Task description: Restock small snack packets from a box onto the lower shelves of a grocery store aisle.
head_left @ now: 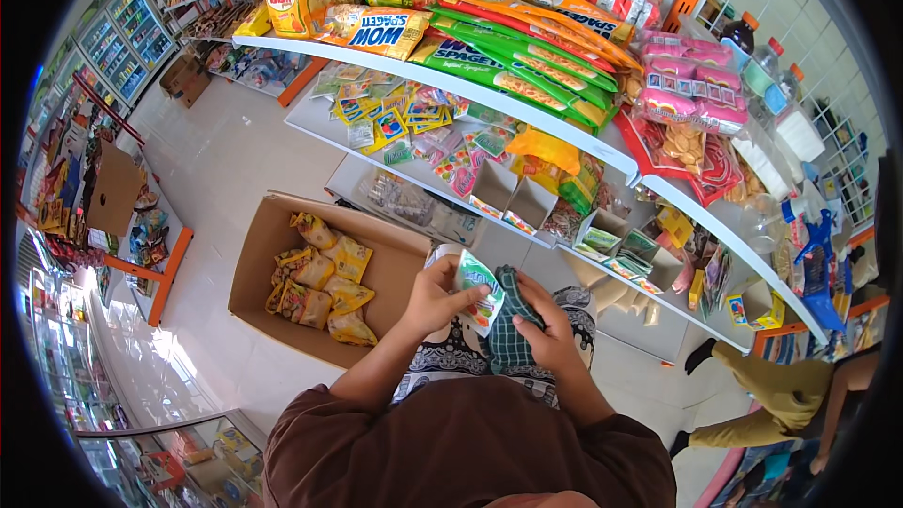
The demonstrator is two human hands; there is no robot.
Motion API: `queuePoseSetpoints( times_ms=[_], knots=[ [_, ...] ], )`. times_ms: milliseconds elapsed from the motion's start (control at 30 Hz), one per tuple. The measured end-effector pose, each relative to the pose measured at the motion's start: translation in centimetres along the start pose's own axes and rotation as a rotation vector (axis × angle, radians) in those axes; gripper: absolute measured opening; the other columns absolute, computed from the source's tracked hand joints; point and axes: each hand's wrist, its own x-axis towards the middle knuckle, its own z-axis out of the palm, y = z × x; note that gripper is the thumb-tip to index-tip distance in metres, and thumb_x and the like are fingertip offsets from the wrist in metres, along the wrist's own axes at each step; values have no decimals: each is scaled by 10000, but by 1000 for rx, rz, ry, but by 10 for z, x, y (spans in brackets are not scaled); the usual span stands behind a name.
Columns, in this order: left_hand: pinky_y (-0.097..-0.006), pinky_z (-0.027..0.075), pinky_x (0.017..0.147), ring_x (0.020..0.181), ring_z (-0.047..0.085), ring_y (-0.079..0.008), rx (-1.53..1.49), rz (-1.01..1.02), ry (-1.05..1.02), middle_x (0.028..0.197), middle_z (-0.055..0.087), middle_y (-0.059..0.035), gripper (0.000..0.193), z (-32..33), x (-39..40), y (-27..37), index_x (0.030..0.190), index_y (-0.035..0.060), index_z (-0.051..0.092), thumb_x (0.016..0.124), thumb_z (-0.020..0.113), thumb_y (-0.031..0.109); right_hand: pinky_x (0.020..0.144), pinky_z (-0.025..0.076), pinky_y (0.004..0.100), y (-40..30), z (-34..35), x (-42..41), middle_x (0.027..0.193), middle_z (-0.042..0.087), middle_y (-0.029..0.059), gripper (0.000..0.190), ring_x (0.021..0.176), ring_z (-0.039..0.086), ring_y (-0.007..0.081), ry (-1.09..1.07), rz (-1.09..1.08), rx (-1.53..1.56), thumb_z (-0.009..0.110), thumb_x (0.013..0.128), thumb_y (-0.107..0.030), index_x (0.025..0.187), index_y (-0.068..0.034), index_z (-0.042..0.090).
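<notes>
My left hand [439, 298] pinches a small green and white sachet [482, 293] with fruit printed on it, held above my lap. Right beside it, my right hand [547, 328] grips a dark green checked cloth [513, 339], which hangs over my patterned trousers. The cloth and the sachet are close together; whether they touch, I cannot tell. To the left of my knees stands an open cardboard box [243, 282] with several yellow snack packets [326, 275] inside. On the lower shelf [310, 116] before me lie many loose sachets [395, 120], some yellow, some green and pink.
Packs of instant spaghetti [522, 60] crowd the upper shelf, whose white front edge [494, 92] curves across. Small open cartons [518, 201] hold sachets below. A person in tan trousers [769, 395] is at the right. A display rack [162, 282] stands left across the tiled floor [219, 155].
</notes>
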Motion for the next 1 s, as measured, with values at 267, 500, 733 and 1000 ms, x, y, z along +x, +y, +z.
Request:
queuePoseSetpoints(
  times_ms=[267, 500, 733, 1000],
  knots=[
    [-269, 528, 864, 1109, 580, -140, 30, 36, 151, 1259, 569, -112, 240, 20, 0, -13, 1195, 14, 567, 968, 620, 72, 1077, 402, 377, -7, 15, 0, 1500, 411, 239, 515, 1355, 463, 387, 129, -76, -322, 567, 847, 18, 1361, -14, 550],
    [-360, 178, 1187, 1461, 249, -298, 224, 260, -264, 1555, 270, -228, 701, 33, -11, -43, 1549, -66, 52, 1071, 316, 374, 982, 463, 462, 10, 33, -1, 1504, 389, 249, 651, 1181, 539, 451, 196, -141, -628, 561, 774, 36, 1415, -65, 505],
    [-376, 92, 1207, 1511, 108, -320, 321, 290, -362, 1611, 112, -260, 909, 45, -14, -13, 1520, -130, 22, 1018, 258, 589, 954, 468, 469, 22, 24, 7, 1520, 328, 288, 664, 1148, 533, 475, 274, -15, -635, 531, 795, 3, 1448, 25, 411],
    [-371, 87, 1208, 1516, 83, -330, 218, 344, -216, 1624, 76, -254, 819, 36, 2, -24, 1527, -117, 39, 1050, 219, 524, 1070, 385, 496, 14, 43, -15, 1543, 290, 286, 711, 1278, 450, 484, 75, -61, -487, 586, 774, -11, 1461, -3, 405]
  ],
)
